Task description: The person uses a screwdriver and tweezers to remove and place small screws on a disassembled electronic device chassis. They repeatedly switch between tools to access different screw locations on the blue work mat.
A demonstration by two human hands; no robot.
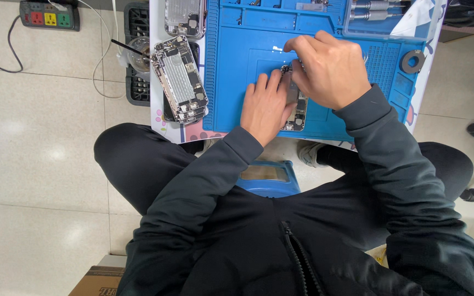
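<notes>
Together, hands point(297, 82) over opened phone point(298, 112)

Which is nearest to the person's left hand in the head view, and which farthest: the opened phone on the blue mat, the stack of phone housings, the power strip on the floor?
From the left hand:
1. Opened phone on the blue mat, under the hand and touching it.
2. Stack of phone housings, at the table's left edge.
3. Power strip, on the floor, far upper left.
</notes>
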